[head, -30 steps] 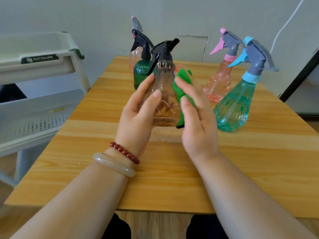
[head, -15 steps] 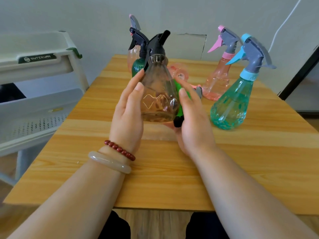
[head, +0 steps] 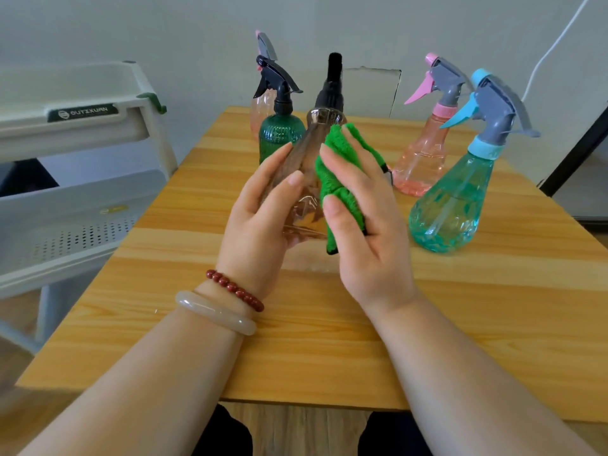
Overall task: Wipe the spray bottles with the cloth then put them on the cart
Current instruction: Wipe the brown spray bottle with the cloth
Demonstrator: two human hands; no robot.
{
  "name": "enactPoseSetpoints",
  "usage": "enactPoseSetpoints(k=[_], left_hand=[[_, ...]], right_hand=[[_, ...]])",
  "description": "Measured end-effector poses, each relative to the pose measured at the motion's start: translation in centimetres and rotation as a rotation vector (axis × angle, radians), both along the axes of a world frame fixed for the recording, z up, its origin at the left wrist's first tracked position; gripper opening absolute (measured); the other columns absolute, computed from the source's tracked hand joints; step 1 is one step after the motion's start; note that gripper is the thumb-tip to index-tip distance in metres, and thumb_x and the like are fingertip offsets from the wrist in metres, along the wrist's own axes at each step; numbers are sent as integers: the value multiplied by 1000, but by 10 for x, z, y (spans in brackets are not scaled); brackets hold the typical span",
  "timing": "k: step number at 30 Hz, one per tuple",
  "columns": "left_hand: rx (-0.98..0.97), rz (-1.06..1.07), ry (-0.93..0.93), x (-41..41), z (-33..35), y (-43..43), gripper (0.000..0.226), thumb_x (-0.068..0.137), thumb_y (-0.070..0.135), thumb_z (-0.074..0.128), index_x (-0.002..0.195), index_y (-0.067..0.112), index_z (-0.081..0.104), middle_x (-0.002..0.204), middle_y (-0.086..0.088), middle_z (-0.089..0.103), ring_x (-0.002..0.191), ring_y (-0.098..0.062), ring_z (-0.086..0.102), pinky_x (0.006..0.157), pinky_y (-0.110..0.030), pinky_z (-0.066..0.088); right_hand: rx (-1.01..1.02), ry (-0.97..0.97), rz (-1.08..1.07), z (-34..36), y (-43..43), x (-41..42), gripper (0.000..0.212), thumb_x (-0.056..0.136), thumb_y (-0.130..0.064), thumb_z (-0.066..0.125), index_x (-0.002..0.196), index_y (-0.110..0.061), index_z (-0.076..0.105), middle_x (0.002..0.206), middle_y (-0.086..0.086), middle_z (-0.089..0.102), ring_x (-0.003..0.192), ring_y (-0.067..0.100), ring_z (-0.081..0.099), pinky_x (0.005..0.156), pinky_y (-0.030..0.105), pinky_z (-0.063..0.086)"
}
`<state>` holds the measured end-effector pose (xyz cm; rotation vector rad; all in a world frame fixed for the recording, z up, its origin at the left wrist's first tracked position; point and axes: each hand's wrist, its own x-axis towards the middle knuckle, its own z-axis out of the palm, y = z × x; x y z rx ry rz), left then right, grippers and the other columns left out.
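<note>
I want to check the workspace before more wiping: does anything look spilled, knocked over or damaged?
No spill or toppled bottle shows: the teal bottle, pink bottle and green bottle stand upright on the table. Only the wall patch behind looks odd, its edge cracked or lifting.

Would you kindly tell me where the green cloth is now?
Head view, centre: the green cloth lies in the right hand, pressed against the brown bottle held by the left hand.
</note>
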<state>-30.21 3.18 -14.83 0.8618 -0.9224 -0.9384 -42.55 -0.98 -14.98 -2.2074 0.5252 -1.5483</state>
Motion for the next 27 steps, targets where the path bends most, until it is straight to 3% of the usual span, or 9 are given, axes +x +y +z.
enactPoseSetpoints(k=[4, 6, 10, 13, 15, 17, 20, 23, 27], left_hand=[[-28, -39, 58, -3, 1, -2, 72, 83, 40, 59, 149, 15, 40, 138, -15, 59, 123, -36, 59, 96, -68, 46], [-17, -24, 48, -4, 2, -2, 72, 83, 41, 59, 148, 17, 41, 136, -14, 60, 122, -35, 60, 95, -67, 48], [1, 52, -28, 0, -1, 0, 62, 79, 40, 64, 138, 25, 52, 127, -4, 68, 116, -26, 65, 95, -60, 51], [-56, 101, -234, -1, -3, 2, 53, 82, 31, 69, 133, 25, 55, 128, 0, 66, 118, -15, 63, 94, -37, 55], [-86, 95, -317, -6, -4, 2, 52, 83, 26, 70, 133, 21, 55, 130, 4, 64, 119, -7, 61, 95, -26, 53], [-108, 89, -347, -11, -6, 0, 54, 80, 30, 71, 131, 21, 56, 126, 10, 65, 119, -6, 61, 100, -29, 51], [-116, 113, -324, -9, -7, -1, 49, 82, 27, 72, 128, 26, 56, 119, 16, 68, 116, -3, 62, 96, -25, 52], [-142, 152, -324, -2, -6, 0, 53, 81, 34, 65, 132, 22, 55, 130, 8, 64, 122, -5, 59, 98, -23, 50], [-137, 121, -439, -7, -6, 2, 57, 80, 28, 73, 133, 18, 54, 127, 12, 62, 118, 1, 60, 95, -17, 49]], right_hand=[[499, -207, 89, 0, -7, 0, 44, 101, -23, 38, 142, -12, 48, 147, -5, 48, 137, -2, 38, 111, 14, 30], [431, -177, 60, 0, -6, -2, 44, 102, -19, 36, 144, -7, 46, 150, 2, 45, 141, 5, 35, 115, 18, 28], [22, 21, 17, -4, -1, -2, 39, 100, -9, 42, 136, 2, 50, 150, 15, 40, 146, 23, 30, 118, 36, 28], [111, -20, -35, -1, -8, -1, 39, 102, -9, 43, 140, -1, 47, 155, 14, 34, 148, 20, 25, 120, 34, 25], [259, -81, -66, -2, -12, -5, 44, 102, -13, 41, 146, -9, 40, 160, 9, 24, 149, 8, 16, 118, 19, 17], [342, -119, -61, -2, -13, -8, 46, 102, -14, 40, 148, -14, 37, 162, 5, 20, 148, 1, 12, 114, 10, 13], [225, -36, 9, -3, -11, -13, 43, 100, -7, 41, 142, -9, 45, 158, 6, 28, 148, 5, 17, 117, 18, 17], [93, 62, 65, -2, -9, -11, 42, 95, -5, 43, 136, -2, 52, 151, 4, 36, 145, 1, 23, 117, 22, 21], [185, -7, -71, 0, -14, -8, 43, 99, -8, 42, 142, -5, 47, 158, 8, 29, 149, 12, 20, 118, 20, 17]])
